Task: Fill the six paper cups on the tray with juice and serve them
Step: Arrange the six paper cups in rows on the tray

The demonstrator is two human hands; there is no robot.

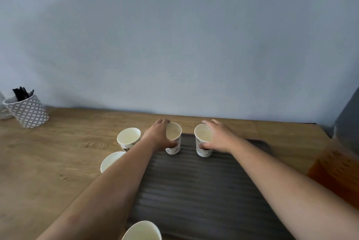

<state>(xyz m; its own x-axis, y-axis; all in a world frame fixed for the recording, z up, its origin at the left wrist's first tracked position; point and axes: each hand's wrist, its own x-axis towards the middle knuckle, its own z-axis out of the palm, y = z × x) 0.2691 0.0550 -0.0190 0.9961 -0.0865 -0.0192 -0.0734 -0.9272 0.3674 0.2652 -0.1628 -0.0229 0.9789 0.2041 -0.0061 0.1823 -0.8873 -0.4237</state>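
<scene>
A dark ribbed tray [206, 187] lies on the wooden table [58, 162]. At its far edge stand two white paper cups. My left hand [159, 136] grips the left one [174, 132]. My right hand [217, 136] grips the right one [203, 134]. Three more white cups stand off the tray on its left side: one at the back [128, 137], one partly hidden by my left forearm [110, 161], one at the near edge of the frame [142, 231]. All visible cups look empty. A blurred orange-brown container [336, 175] stands right of the tray.
A patterned grey-white pot [27, 111] holding black sticks stands at the table's back left. A plain blue-grey wall runs directly behind the table. A dark object [347, 115] rises at the far right edge.
</scene>
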